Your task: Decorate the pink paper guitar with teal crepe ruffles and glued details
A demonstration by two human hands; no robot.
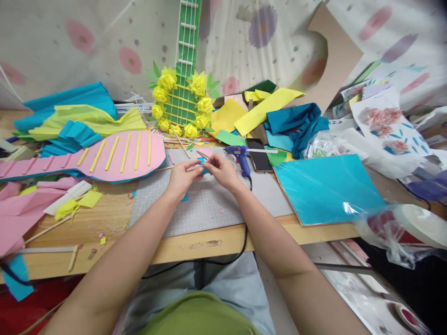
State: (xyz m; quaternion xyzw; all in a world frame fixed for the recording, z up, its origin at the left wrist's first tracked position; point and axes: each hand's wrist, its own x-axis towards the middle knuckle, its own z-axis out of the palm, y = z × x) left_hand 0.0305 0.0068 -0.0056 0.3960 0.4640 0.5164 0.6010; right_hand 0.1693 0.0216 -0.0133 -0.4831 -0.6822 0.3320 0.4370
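Note:
Over the grey cutting mat (206,218), both hands come together at a small piece of blue paper (205,170). My left hand (182,177) has its fingers pressed together at the paper's left side. My right hand (222,171) pinches it from the right, and the fingers cover much of it. Just right of my right hand lies a blue glue gun (241,158) with a white glue stick in its back end. A scrap of blue paper (185,197) lies on the mat under my left hand.
A pink paper guitar shape (134,153) with yellow strips lies left. Behind stands a green paper guitar neck (188,42) with yellow flowers (167,79). A phone (260,156), blue board (328,188) and crumpled papers (296,123) are right. The glue gun's cord (246,239) crosses the table edge.

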